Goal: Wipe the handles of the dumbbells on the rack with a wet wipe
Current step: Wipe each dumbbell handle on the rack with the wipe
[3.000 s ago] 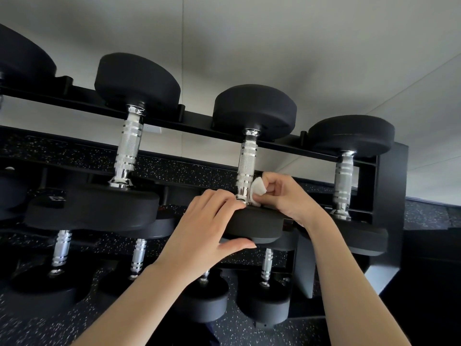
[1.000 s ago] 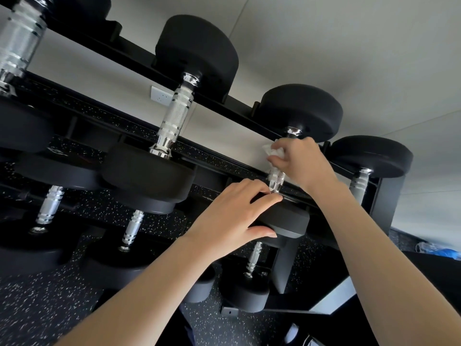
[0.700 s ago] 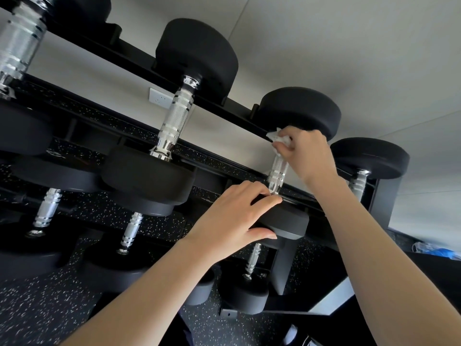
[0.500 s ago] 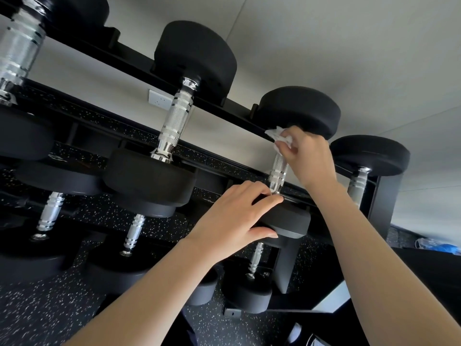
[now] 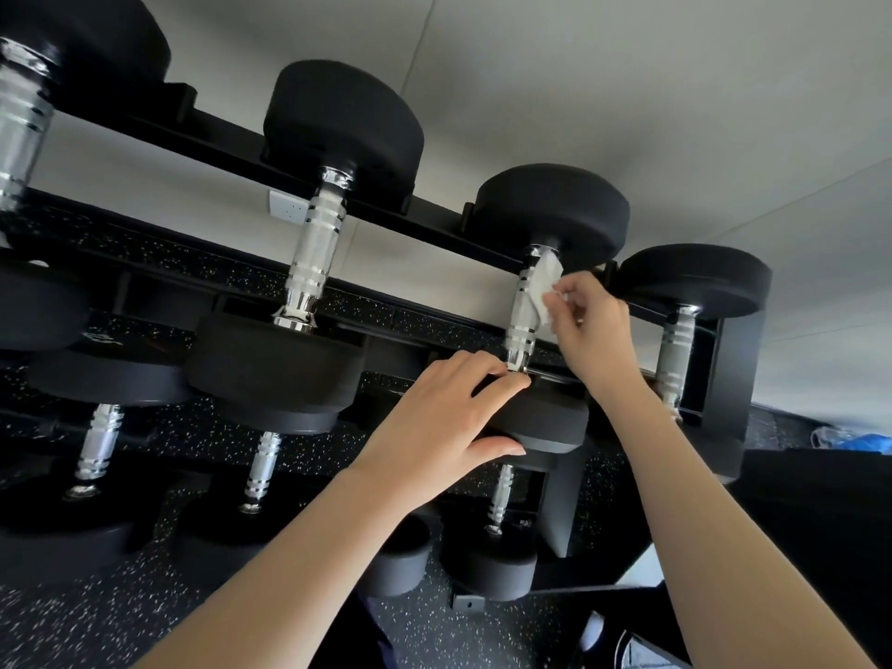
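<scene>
The right hand pinches a crumpled white wet wipe against the knurled chrome handle; the left hand clamps the near black rubber head.

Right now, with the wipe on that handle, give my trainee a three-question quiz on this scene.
1. True or false: the right hand pinches the wet wipe against a dumbbell handle.
2. The left hand grips: A) that dumbbell's near head; B) a spray bottle; C) a towel.
3. How many top-row dumbbells show to the right of the one being wiped?
Key: 1 true; 2 A; 3 one dumbbell.
</scene>
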